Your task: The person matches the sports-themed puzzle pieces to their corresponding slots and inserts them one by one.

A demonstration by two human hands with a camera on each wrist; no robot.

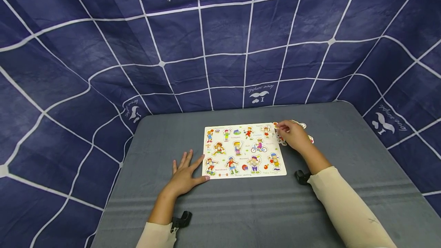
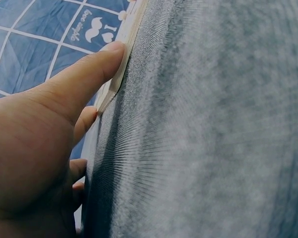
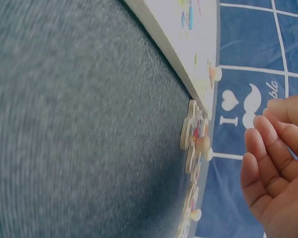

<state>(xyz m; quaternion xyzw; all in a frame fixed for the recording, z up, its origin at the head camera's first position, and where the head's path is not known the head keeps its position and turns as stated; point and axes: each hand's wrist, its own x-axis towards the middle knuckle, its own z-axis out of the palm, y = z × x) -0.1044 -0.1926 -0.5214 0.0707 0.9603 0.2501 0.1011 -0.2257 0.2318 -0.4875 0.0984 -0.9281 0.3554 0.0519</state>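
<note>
Left hand against puzzle board (seemingly steadying)

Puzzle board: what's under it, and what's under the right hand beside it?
The puzzle board lies flat on the grey table. Loose pieces lie beside its edge; the right hand covers some, so their count is unclear.

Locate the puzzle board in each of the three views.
Head: the board lies mid-table, left hand flat at its near left corner.
Left wrist: only its thin edge shows, upper left, the thumb pressed against it.
Right wrist: its edge and face run along the top right, loose pieces beside it.
Shared landmark: the grey table.
</note>
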